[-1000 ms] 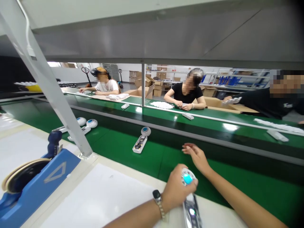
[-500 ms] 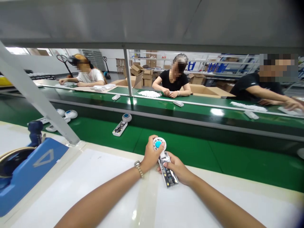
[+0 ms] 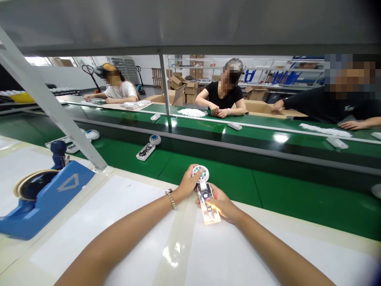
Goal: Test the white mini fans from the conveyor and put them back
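I hold a white handheld fan (image 3: 212, 217) over the near edge of the worktable, its round head up and its handle towards me. The handle's inside is uncovered, showing a circuit board, and its lights glow warm white. My left hand (image 3: 187, 184) is closed around the fan head, thumb across the blue centre. My right hand (image 3: 225, 204) grips the handle from the right, its thumb over the board. Farther left on the green belt (image 3: 178, 161) lies another fan (image 3: 145, 151) with its board exposed.
A blue tape dispenser (image 3: 64, 190) stands on the white worktable (image 3: 119, 222) at left. A slanted metal post (image 3: 64, 107) rises beside it, with more fans (image 3: 92, 135) behind. Across the belt, several people sit near white parts (image 3: 192, 113). A grey shelf (image 3: 190, 26) hangs overhead.
The lights in the held fan's handle have come on. The other fan has shifted left along the belt. A co-worker at right has drawn an arm back. My view has turned slightly.
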### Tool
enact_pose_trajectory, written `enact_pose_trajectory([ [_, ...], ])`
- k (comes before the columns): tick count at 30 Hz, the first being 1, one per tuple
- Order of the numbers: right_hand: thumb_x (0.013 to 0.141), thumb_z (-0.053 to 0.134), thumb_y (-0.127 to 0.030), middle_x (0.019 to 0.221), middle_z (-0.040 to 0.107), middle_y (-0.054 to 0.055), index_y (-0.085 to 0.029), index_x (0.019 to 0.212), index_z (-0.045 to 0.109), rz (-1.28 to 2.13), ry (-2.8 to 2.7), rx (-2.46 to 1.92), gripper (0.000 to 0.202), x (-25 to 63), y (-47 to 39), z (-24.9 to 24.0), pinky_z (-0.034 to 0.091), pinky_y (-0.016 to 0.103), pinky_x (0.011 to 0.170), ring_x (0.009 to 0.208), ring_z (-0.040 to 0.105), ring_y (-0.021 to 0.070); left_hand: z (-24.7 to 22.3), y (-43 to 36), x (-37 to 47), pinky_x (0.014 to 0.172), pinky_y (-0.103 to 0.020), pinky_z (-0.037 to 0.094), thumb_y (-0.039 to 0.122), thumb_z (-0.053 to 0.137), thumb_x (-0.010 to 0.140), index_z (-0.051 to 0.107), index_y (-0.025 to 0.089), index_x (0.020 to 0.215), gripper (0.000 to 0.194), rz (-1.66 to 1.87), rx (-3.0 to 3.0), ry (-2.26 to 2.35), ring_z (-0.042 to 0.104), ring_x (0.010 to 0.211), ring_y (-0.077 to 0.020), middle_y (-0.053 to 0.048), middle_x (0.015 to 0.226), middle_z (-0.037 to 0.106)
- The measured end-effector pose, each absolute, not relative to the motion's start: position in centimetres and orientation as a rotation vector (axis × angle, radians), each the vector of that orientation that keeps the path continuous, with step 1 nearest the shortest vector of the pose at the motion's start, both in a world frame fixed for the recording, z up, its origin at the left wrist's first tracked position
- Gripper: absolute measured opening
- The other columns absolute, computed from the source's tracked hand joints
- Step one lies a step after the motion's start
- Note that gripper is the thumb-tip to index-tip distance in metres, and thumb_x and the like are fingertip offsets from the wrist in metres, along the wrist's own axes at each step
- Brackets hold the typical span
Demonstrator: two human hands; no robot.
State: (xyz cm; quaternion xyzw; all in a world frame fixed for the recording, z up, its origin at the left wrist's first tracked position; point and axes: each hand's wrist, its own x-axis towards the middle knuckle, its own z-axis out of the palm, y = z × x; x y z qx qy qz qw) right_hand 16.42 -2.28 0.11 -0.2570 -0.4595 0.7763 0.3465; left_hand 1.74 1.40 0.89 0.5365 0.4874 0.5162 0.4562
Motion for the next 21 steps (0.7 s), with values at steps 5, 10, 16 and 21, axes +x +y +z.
enact_pose_trajectory([
  [5,0.063,0.071,-0.030,0.110,0.058,0.009,-0.022,0.106,0.045,2.004,-1.189,-0.666,0.051,16.40,-2.33,0.42,0.050,0.036,0.072,0.080,0.064,0.0206,1.29,1.08,1.83,0.058,-0.021,0.043,0.047,0.051,0.080,0.050,0.018,0.095,0.033,1.257,1.328,1.201,0.053,0.069,-0.0122,-0.001,0.081,0.055],
  [10,0.064,0.070,-0.028,0.104,0.060,0.008,-0.022,0.106,0.045,2.007,-1.178,-0.688,0.050,16.52,-2.43,0.51,0.050,0.037,0.072,0.081,0.064,0.0209,1.25,1.00,1.87,0.058,-0.021,0.043,0.047,0.051,0.080,0.050,0.018,0.095,0.033,1.245,1.319,1.183,0.053,0.068,-0.0118,0.000,0.081,0.056],
  [16,0.066,0.068,-0.023,0.102,0.061,0.008,-0.021,0.108,0.044,1.998,-1.201,-0.620,0.049,16.64,-2.27,-0.04,0.050,0.035,0.070,0.082,0.064,0.0209,1.07,1.36,1.80,0.064,-0.023,0.044,0.046,0.051,0.080,0.051,0.017,0.095,0.032,1.273,1.366,1.188,0.054,0.072,-0.0130,-0.001,0.083,0.056],
  [21,0.066,0.068,-0.022,0.103,0.061,0.007,-0.021,0.108,0.045,2.002,-1.176,-0.604,0.048,16.47,-2.26,-0.18,0.051,0.036,0.074,0.082,0.065,0.0203,1.18,1.50,1.77,0.066,-0.024,0.045,0.046,0.050,0.080,0.051,0.016,0.095,0.033,1.269,1.387,1.224,0.055,0.075,-0.0145,-0.002,0.084,0.058],
])
